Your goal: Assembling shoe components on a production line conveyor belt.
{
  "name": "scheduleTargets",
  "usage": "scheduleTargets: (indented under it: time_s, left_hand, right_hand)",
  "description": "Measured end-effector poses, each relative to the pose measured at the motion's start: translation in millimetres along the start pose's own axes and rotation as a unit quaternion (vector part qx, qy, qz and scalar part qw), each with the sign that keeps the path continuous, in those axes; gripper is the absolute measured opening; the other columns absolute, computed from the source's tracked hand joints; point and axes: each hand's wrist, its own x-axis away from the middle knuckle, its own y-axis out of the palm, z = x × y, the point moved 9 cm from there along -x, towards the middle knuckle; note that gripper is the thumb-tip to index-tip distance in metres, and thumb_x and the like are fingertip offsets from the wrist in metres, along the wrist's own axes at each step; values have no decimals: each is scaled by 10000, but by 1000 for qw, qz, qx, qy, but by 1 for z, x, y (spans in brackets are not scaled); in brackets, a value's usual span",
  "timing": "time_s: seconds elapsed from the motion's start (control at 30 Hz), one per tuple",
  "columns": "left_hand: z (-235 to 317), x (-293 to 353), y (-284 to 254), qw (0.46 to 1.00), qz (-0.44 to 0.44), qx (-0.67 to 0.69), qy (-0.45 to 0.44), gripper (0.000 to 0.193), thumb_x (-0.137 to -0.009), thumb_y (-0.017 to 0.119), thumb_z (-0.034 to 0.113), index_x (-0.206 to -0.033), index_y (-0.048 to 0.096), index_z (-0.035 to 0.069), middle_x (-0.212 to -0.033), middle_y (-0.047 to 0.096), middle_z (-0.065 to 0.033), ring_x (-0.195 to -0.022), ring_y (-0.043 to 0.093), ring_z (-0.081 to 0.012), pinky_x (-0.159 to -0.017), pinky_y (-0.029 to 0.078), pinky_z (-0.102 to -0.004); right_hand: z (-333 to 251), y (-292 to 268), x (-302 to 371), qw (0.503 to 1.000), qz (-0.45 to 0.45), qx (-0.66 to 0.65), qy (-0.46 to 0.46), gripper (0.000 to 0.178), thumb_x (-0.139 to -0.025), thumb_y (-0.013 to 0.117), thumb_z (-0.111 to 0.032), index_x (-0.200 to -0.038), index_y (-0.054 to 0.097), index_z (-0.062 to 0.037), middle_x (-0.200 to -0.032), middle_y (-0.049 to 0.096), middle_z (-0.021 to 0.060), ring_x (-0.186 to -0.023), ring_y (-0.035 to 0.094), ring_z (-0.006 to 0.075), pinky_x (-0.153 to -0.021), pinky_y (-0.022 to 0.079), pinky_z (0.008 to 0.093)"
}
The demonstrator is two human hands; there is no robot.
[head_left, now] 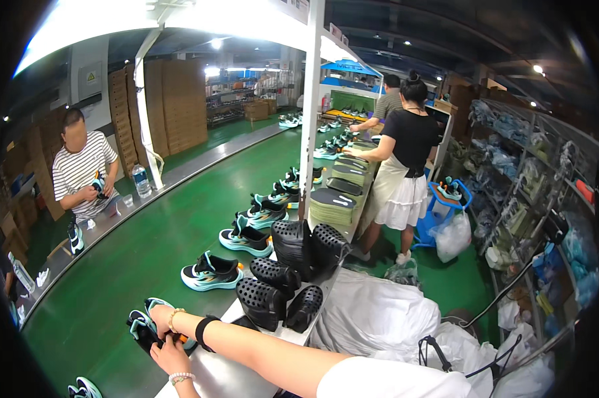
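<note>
A black and light-blue sneaker [140,328] with orange at the heel is between my hands at the lower left, over the green belt [133,265]. My right hand [161,317] reaches across from the right and is closed on its upper edge. Below it, my left hand [171,356] is bent around the near side of the same shoe, with its fingertips partly hidden at the opening. Nearest beyond my hands, another sneaker of the same kind [211,273] rests on the belt. A further one [85,389] is partly in view at the bottom left.
Several black perforated clogs [261,302] stand on the ledge right of the belt, beside a white post [311,113]. More sneakers line up beyond, alongside stacked green insoles [332,205]. Co-workers stand left and ahead. White sheeting [379,312] and bagged shelves [518,166] fill the right.
</note>
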Motion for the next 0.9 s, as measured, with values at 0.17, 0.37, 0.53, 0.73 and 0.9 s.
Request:
scheduleTargets:
  time_s: [0.17,0.37,0.53,0.73,0.9]
  left_hand:
    - [-1,12,-10,999,36,-30,-8,305,-771,699,223,-1045,670,92,-925,700,-123,-1091,501,-341,-1017,332,-436]
    - [37,5,12,997,26,-61,47,379,-752,716,292,-1054,664,68,-1142,642,-55,-1154,484,-306,-1022,333,-435]
    - [-23,4,-41,985,107,-112,82,252,-770,604,196,-1001,697,163,-988,658,-44,-1164,491,-295,-991,349,-427]
    - [-9,-34,-39,997,47,57,3,190,-778,567,100,-882,723,136,-970,664,-66,-1038,540,-299,-912,415,-432]
    - [-12,-75,-21,984,72,157,-47,185,-852,529,98,-821,694,21,-864,684,-194,-853,656,-376,-794,522,-460]
  right_hand:
    - [-8,-4,13,1000,10,3,11,427,-510,857,-273,-820,729,-8,-898,709,168,-848,693,269,-767,560,342]
    - [31,-21,56,981,180,-9,-70,438,-663,717,-307,-938,650,27,-785,665,227,-801,662,365,-760,546,404]
    - [-53,-44,165,928,226,-206,-214,497,-837,638,-273,-1266,527,-47,-858,684,186,-744,675,310,-686,524,368]
    - [18,-22,335,952,-63,-298,-27,311,-946,557,-255,-1144,628,-25,-543,596,52,-472,561,109,-488,449,263]
    - [68,15,372,902,-121,-410,55,271,-968,536,-204,-1129,627,-6,-608,616,35,-529,574,75,-506,463,212]
